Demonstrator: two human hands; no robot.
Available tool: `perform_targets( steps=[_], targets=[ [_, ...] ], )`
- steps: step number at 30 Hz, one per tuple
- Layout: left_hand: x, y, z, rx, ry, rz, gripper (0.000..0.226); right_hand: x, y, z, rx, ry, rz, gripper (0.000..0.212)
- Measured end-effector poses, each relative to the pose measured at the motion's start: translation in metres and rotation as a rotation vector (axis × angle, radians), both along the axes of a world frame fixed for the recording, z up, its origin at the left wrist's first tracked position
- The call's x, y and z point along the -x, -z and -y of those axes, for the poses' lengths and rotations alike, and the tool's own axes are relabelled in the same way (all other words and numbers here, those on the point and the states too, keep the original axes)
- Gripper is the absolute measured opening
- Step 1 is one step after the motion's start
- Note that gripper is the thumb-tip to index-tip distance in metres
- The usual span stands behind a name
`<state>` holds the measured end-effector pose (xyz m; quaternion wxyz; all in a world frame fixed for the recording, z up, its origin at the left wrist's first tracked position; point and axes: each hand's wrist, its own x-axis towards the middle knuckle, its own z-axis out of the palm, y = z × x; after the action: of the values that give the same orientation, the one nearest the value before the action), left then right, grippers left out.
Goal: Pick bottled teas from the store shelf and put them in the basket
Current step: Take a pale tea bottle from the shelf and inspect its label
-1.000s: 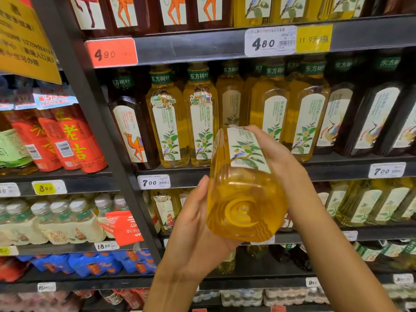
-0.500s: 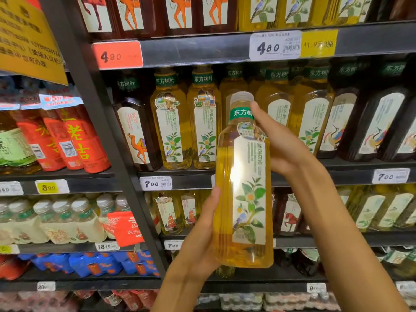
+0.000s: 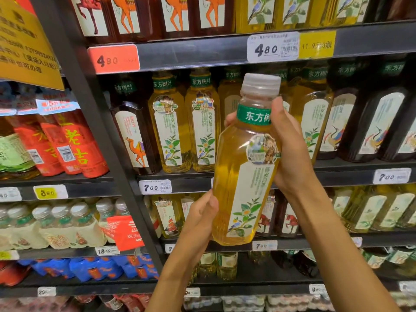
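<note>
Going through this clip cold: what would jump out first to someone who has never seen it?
A big bottle of golden tea fills the centre foreground, upright with its white cap on, held in front of the shelf. The right hand has its grip round the neck and shoulder; the left hand cups the lower side near the base. Behind it, rows of matching yellow bottles stand above a 7.00 price tag, and no basket is in view.
</note>
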<state>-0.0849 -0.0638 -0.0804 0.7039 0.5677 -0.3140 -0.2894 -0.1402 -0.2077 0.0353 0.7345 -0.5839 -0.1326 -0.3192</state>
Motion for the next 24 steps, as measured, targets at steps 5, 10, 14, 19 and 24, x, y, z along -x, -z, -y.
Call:
perform_targets(
  steps=[5, 10, 14, 19, 24],
  targets=[
    [-0.004, 0.007, 0.002, 0.126, -0.01, 0.021, 0.068, 0.008, 0.003, -0.01, 0.119, -0.084, 0.086, 0.056],
    [-0.008, 0.01, 0.005, 0.156, 0.017, 0.013, 0.073, 0.009, 0.002, -0.017, 0.206, -0.077, 0.138, 0.051],
    [-0.012, 0.013, 0.008, 0.136, -0.025, 0.026, 0.078, 0.01, 0.005, -0.017, 0.249, -0.065, 0.138, 0.052],
    [-0.013, 0.014, 0.006, 0.132, -0.021, 0.037, 0.079, 0.008, 0.005, -0.01, 0.215, -0.087, 0.104, 0.055],
    [-0.002, 0.013, 0.003, 0.087, 0.01, -0.076, 0.062, -0.005, -0.001, -0.002, 0.147, -0.09, -0.023, 0.069]
  ],
)
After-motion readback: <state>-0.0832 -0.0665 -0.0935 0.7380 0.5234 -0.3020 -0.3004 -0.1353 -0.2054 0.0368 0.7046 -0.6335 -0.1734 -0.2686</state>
